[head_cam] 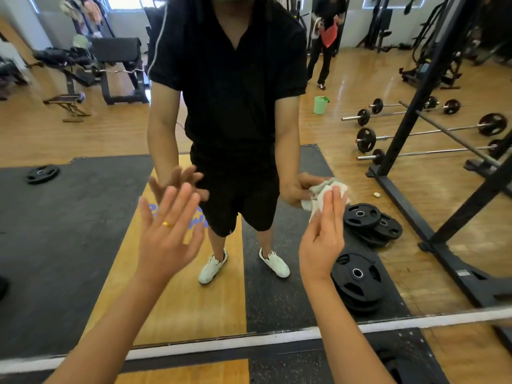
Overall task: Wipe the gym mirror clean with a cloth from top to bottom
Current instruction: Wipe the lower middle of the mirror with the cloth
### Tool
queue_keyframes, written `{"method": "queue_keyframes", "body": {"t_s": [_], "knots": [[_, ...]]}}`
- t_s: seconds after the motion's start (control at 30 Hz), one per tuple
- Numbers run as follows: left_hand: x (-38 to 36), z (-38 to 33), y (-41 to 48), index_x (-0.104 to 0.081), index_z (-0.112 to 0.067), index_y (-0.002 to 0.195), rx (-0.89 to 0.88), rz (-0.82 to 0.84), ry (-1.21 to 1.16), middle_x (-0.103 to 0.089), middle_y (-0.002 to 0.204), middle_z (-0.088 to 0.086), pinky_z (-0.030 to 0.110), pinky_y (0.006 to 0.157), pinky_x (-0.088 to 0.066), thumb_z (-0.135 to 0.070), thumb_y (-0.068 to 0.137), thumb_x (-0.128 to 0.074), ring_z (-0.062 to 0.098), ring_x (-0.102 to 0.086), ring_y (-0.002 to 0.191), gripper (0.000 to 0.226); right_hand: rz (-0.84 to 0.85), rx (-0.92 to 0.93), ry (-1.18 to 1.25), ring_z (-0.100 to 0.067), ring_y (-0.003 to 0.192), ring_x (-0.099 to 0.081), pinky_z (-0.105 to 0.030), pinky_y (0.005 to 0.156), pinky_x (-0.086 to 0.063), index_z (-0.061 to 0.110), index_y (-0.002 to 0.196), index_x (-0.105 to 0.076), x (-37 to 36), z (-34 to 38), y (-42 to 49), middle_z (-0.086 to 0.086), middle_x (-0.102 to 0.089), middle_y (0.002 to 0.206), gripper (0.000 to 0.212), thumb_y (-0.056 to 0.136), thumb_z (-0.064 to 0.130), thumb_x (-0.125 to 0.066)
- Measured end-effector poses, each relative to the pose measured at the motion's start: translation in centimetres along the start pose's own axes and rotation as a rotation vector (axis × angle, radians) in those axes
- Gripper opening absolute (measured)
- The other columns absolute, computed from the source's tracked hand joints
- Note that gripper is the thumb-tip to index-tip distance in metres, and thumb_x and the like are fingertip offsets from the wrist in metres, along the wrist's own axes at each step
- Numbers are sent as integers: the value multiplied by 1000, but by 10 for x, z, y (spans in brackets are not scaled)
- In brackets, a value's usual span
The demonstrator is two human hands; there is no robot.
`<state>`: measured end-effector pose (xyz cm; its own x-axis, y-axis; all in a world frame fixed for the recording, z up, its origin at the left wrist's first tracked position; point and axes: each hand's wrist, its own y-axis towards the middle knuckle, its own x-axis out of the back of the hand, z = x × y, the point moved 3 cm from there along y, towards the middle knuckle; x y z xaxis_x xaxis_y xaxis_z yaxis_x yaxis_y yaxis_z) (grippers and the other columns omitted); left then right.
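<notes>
The gym mirror (83, 231) fills most of the view and reflects a person in black clothes and white shoes. My right hand (322, 239) holds a bunched white cloth (318, 199) against the glass at about waist height of the reflection, its fingers pointing up along the cloth and the thumb tucked in. My left hand (166, 231), with a gold ring on one finger, is raised with spread fingers, its fingertips close to the glass and nothing in it.
The mirror's white bottom edge (249, 339) runs just above the floor. Reflected in the glass are black weight plates (360, 278), a black rack frame (410, 167), barbells (415, 134), a green bucket (320, 105) and a second person (327, 37) far behind.
</notes>
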<state>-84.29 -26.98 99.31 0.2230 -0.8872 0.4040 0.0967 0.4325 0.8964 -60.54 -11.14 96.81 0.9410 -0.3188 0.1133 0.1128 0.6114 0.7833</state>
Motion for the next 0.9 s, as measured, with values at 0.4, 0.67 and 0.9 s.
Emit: {"method": "queue_keyframes", "body": {"t_s": [0.4, 0.67, 0.9], "knots": [[-29, 46, -8, -34, -13, 160, -72, -132, 182, -21, 170, 1, 52, 126, 2, -43, 94, -60, 22, -17, 158, 77, -128, -129, 3, -40, 149, -37, -26, 120, -36, -5, 147, -48, -35, 39, -15, -9, -39, 157, 44, 103, -5, -52], [-28, 45, -9, -32, -14, 161, -67, -139, 177, -20, 170, 1, 51, 127, 2, -41, 93, -62, 22, -16, 158, 79, 247, 447, -167, -32, 154, -26, -35, 124, -32, -1, 147, -44, -38, 12, -33, -6, -38, 159, 65, 89, -25, -60], [-29, 46, -9, -31, -16, 161, -55, -134, 167, -19, 171, -1, 51, 127, 3, -41, 91, -64, 21, -15, 158, 81, -23, 14, -61, -35, 155, -20, -39, 124, -32, -4, 150, -42, -55, 37, -40, -13, -39, 158, 53, 99, -18, -49]]}}
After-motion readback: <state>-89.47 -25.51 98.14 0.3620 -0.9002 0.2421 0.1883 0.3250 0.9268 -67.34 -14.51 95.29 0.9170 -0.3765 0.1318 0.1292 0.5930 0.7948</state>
